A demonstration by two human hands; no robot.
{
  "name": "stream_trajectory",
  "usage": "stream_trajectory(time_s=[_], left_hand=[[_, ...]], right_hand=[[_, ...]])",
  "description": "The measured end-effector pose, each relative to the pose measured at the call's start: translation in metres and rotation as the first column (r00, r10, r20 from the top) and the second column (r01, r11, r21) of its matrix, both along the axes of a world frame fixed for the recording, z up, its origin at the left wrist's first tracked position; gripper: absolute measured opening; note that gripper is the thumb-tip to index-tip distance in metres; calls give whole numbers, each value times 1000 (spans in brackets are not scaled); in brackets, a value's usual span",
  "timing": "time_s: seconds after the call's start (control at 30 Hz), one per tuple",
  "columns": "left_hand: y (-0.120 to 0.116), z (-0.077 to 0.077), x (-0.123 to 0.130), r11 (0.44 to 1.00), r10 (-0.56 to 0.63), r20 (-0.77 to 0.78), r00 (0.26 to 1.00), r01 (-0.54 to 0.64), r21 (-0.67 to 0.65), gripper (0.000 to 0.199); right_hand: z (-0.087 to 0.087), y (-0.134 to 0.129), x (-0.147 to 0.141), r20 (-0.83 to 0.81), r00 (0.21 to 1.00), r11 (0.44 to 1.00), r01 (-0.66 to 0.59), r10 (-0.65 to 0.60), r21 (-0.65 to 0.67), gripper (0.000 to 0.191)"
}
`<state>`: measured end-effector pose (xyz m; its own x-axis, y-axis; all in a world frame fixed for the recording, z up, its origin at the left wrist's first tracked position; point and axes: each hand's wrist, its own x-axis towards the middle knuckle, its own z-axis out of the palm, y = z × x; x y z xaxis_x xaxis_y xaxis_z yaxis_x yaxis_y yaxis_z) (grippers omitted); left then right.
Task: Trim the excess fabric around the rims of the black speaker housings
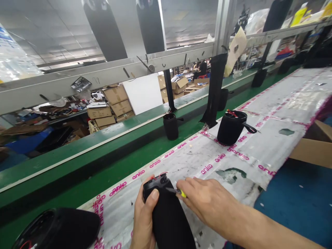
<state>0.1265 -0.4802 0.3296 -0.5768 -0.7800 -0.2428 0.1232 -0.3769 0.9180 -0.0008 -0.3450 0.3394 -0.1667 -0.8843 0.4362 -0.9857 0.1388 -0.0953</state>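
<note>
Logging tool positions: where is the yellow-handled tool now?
In the head view, the yellow-handled tool is below and slightly right of centre, in the right hand, beside the upper end of the black fabric cylinder that the left hand holds.

Left hand [145,214]: grip round upper part of black cylinder [171,221], thumb on its side near top. Right hand [202,195]: fingers pinch yellow tool [183,193], grey tip against cylinder just below its top. Cylinder tilted above table [178,162]; white cover, pink "anko" print, torn toward right edge. Strapped cylinder [229,129] upright by table's left edge, red wires in top. Green belt [103,176] along that edge; smaller-looking cylinder [171,127] upright on it. Another black piece [77,224] at table's near left corner, hollow end leftward. Carton [315,141] beyond right edge.
</note>
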Motion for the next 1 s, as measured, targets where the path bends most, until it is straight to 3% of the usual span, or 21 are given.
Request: stream_trajectory(time_s=[0.13,0.3,0.73,1.0], left_hand=[[0,-3,0,999,-40,-6,999,40,18,73],[0,-5,-1,998,-62,11,998,62,-16,72],[-5,-10,2,992,-117,73,990,120,-44,75],[-5,-11,2,989,-125,111,986,132,-63,75]], right_hand=[[5,-1,-9,-111,992,994,-52,62,91,23],[9,0,-13,-123,990,985,-51,72,165,28],[6,3,-20,-195,975,985,-78,108,155,35],[-5,3,-21,-213,974,990,-55,82,130,27]])
